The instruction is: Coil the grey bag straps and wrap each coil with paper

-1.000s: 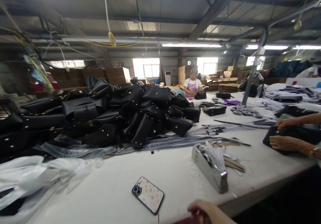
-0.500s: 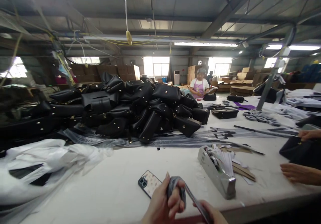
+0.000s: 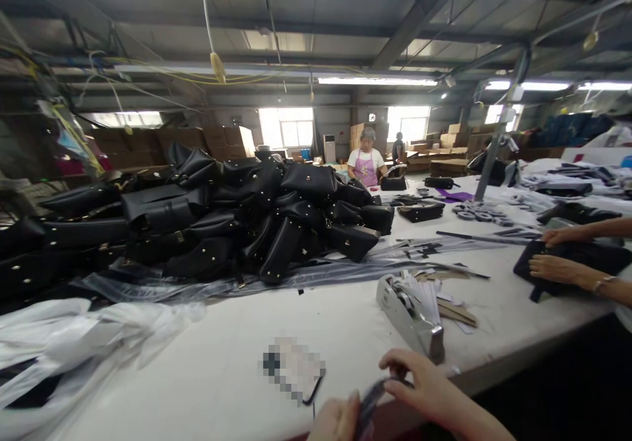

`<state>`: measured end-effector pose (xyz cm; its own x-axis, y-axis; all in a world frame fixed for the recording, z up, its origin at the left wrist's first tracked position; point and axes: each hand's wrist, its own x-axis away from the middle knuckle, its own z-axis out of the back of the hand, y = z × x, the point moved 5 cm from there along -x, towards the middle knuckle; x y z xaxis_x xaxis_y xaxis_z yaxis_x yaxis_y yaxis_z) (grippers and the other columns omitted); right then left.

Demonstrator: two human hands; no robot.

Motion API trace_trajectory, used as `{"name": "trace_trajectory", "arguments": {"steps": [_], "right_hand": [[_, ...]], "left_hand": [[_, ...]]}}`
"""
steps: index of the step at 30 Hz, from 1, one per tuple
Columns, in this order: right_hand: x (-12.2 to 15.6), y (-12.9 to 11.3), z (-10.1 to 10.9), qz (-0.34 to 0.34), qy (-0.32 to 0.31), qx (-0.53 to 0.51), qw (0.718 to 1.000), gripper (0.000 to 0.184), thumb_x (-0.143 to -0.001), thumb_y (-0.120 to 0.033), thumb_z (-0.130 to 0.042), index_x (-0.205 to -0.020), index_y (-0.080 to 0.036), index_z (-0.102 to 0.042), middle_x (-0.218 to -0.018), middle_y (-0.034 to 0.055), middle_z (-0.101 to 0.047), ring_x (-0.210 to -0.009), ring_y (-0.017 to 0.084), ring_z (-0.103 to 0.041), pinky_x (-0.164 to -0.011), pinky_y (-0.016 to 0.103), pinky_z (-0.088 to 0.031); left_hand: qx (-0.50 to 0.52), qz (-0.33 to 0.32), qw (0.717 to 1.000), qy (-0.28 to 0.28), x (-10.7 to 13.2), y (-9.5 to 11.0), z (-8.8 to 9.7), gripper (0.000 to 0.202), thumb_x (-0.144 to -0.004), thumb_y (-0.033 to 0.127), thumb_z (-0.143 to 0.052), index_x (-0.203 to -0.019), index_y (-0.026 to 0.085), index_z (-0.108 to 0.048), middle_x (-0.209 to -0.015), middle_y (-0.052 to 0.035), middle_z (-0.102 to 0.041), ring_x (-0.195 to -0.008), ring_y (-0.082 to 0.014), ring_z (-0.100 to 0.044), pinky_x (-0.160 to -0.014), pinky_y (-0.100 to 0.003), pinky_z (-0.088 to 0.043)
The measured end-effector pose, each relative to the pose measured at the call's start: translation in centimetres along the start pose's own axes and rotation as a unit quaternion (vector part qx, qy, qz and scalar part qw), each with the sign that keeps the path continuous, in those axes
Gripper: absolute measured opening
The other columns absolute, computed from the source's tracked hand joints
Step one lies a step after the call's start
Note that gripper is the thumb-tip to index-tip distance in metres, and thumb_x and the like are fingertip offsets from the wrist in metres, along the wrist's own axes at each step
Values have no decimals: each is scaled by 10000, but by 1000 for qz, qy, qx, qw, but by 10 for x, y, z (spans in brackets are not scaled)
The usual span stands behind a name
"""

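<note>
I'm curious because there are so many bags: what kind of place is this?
Probably a bag factory or workshop: there's a big heap of shiny black leather-look bags, a long white worktable, and stacked brown cardboard boxes behind.

Worn on head as single view. Set above near edge of long, flat, white-topped table (image 3: 217,349). Tilted slightly down, facing forward across to far edge and bright, rectangular, glazed window (image 3: 295,128) beyond. Taking in grey metal ceiling (image 3: 336,6) overhead. Placed very near bare left hand (image 3: 338,420) and bare right hand (image 3: 419,382), at near edge.
</note>
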<state>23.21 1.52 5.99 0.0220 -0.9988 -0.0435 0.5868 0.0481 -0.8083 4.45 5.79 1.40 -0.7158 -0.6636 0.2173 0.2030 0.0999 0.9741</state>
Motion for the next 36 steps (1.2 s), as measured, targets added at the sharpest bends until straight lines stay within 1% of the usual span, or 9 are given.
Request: {"name": "trace_trajectory", "arguments": {"steps": [5, 10, 15, 18, 21, 24, 27, 31, 36], "right_hand": [[6, -16, -25, 49, -67, -3, 997, 273, -908, -371, -482, -986, -198, -679, -947, 49, -699, -877, 212, -605, -818, 307, -456], [19, -2, -72, -9, -130, -40, 991, 248, -837, -341, -588, -981, -164, -685, -873, 41, -701, -803, 202, -607, -760, 283, -470], [46, -27, -90, -31, -321, -184, 928, 293, -891, -393, -536, -931, -164, -714, -636, -17, -590, -561, 108, -516, -564, 212, -425], [38, -34, -48, -49, -270, -272, 922, 409, -880, -507, -531, -871, -128, -687, -505, -52, -467, -429, 84, -397, -445, 202, -341], [13, -12, -9, -39, -187, -161, 968, 380, -837, -503, -599, -843, -129, -668, -557, -26, -538, -489, 109, -470, -493, 221, -370], [-2, 17, -3, -17, -170, -40, 984, 384, -874, -490, -537, -882, -135, -684, -684, 13, -608, -640, 151, -548, -623, 257, -428], [-3, 32, -16, 1, -178, -13, 984, 432, -904, -498, -471, -868, -135, -703, -742, 34, -625, -718, 173, -565, -691, 283, -441], [0, 39, -34, -40, -173, -77, 981, 474, -911, -527, -435, -975, -127, -680, -640, 0, -575, -589, 147, -520, -584, 267, -431], [6, 24, -71, -27, -132, -87, 987, 400, -858, -503, -558, -1006, -142, -646, -691, -2, -569, -641, 146, -508, -621, 271, -425]], "left_hand": [[275, 97, 955, -55, 7, 32, -13, 692, -898, 667, -177, -674, 177, -610, -304, 62, -176, -293, -130, -339, -351, -213, -307], [473, 24, 881, 2, 6, 69, 3, 617, -977, 513, -226, -759, 106, -635, -336, 90, -206, -306, -88, -353, -479, -209, -396], [197, -242, 918, 246, 9, 77, 36, 582, -791, 706, -501, -869, 147, -644, -638, -19, -573, -612, -172, -546, -872, -376, -443], [-87, -248, 945, 197, 10, 64, 21, 508, -583, 677, -728, -699, 194, -622, -691, -80, -607, -746, -263, -559, -889, -401, -405], [-161, -162, 970, 86, 10, 46, 5, 444, -731, 626, -629, -586, 210, -573, -572, -43, -561, -581, -193, -504, -728, -329, -425], [-29, -20, 998, -61, 10, 35, -5, 596, -883, 648, -355, -599, 184, -599, -398, 21, -436, -369, -118, -376, -547, -276, -400], [180, 82, 970, -139, 10, 32, -5, 690, -920, 644, -222, -668, 149, -632, -290, 69, -282, -260, -99, -295, -459, -252, -371], [375, 86, 916, -112, 3, 42, 13, 703, -976, 539, -155, -653, 119, -617, -283, 81, -235, -234, -70, -252, -491, -239, -413], [476, -30, 878, 42, -12, 62, 48, 640, -1001, 474, -164, -796, 84, -629, -395, 90, -313, -308, -45, -260, -635, -245, -478]]}}
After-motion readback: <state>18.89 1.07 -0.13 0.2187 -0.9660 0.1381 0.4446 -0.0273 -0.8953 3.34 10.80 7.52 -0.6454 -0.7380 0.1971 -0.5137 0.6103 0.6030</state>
